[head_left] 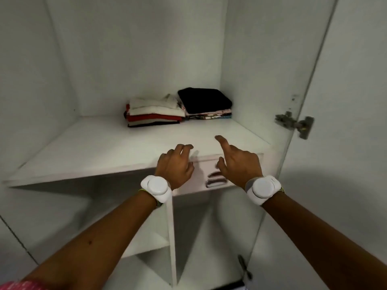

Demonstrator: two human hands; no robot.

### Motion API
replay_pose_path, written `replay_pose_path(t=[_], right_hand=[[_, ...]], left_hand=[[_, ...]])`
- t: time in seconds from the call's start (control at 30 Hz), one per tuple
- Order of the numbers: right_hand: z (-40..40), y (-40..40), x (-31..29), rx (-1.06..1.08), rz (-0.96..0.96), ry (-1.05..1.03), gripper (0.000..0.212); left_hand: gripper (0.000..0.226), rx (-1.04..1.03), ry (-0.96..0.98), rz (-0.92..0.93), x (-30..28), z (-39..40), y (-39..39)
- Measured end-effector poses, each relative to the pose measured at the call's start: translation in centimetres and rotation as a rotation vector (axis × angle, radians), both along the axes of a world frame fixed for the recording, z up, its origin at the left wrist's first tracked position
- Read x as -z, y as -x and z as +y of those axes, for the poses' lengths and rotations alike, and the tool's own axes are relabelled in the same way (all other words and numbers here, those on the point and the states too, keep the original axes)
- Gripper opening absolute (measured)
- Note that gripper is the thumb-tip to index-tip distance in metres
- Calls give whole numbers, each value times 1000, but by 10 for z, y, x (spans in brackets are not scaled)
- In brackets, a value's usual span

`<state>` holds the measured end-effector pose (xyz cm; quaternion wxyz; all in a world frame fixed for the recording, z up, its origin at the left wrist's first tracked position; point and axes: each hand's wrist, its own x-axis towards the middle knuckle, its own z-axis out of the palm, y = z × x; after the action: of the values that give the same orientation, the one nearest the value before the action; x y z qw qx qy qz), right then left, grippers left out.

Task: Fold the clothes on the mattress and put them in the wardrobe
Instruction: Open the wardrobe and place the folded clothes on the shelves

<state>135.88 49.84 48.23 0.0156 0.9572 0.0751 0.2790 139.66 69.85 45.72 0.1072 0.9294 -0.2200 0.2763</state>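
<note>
A: Head view, item one?
B: Wardrobe point(134, 59), white inside, door open. One wide shelf point(94, 149) crosses the middle of the view.

A: Clothes?
B: Two folded stacks at the back of the shelf, at 12 o'clock from the hands, touching side by side. Left stack point(155, 111): pale pieces on top, a red layer under them, a dark edge at the bottom. Right stack point(206, 103): a black garment on top, patterned pieces beneath, pushed into the back right corner.

A: Left hand?
B: Left hand point(176, 166), back upward, over the front edge of the shelf. Fingers loosely curled, holding nothing. Whether the fingertips touch the shelf cannot be told.

A: Right hand?
B: Right hand point(238, 162), at 3 o'clock from the left one, near but apart. Index finger stretched toward 11 o'clock, thumb spread, the rest relaxed. Holding nothing. Both are well short of the stacks.

A: Wrists?
B: A white round device strapped on each: left wrist device point(157, 188), right wrist device point(262, 188).

A: Other fittings?
B: A drawer front with a metal handle point(215, 181) under the shelf, between the hands. A vertical divider point(171, 237) at 6 o'clock, a lower shelf point(144, 241) to its left. A metal hinge point(295, 123) at 3 o'clock on the open door point(345, 143). A pink sleeve edge point(18, 285) at 7 o'clock.
</note>
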Motion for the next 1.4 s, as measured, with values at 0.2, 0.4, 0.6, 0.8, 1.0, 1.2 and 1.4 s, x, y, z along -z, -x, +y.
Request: replay_pose_path(t=[0.2,0.4,0.6,0.8,1.0,1.2,1.4], right_hand=[[-88,112,7,259,-254,-125,57],[-179,223,-7,829,-541,-456,74],[-263,273,-6,800,-427,-966,77],[-287,305,22,437,-127,-1030,51],[-231,315,52,220,-299,-858,54],[-144,310,95,-115,-370,-661,59],[-61,275,92,-324,-151,-409,63]], left_hand=[[55,305,91,140,8,-110,85],[56,601,488,572,-10,-249,177],[68,660,512,776,-28,-347,242],[142,556,642,868,-32,-385,294],[132,477,677,727,-24,-361,316],[85,443,835,418,-1,-267,310],[45,341,929,266,8,-142,284]])
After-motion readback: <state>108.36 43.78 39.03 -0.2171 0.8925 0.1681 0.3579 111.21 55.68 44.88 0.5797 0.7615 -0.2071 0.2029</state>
